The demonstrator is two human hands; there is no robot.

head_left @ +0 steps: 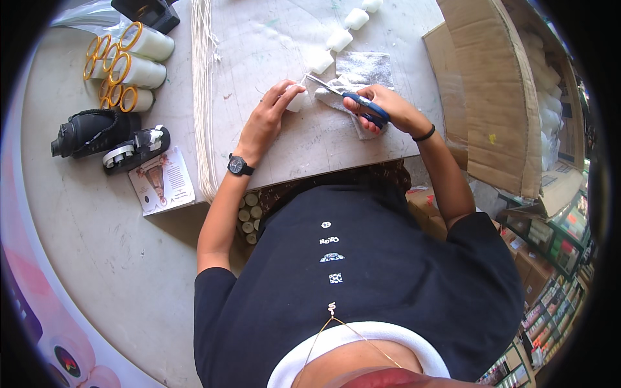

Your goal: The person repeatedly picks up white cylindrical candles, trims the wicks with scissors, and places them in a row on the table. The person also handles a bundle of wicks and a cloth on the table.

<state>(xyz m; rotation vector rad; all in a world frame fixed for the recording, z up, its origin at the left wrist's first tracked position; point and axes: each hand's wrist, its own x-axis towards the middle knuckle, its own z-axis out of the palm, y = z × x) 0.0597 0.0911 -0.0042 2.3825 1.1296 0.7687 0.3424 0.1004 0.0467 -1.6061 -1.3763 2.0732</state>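
Observation:
My left hand [268, 116] has its fingers closed on a small white candle [298, 99] with a pale wick at its top. My right hand [385, 108] grips scissors [372, 107] with dark blue handles. Their blades reach left, and the tips meet the thin wick between the held candle and the nearest white candle [319, 61] of a row. That row of white candles [339, 40] runs diagonally up to the far edge of view. Under the scissors lies a crumpled grey-and-white cloth [363, 68].
A bundle of long cream cords [202, 97] crosses the table [259, 39] on the left. Beyond it are white cylinders with orange rims [143, 71], a black bottle [97, 131], a tape dispenser [137, 150] and a leaflet [162, 181]. An open cardboard box [495, 97] stands right.

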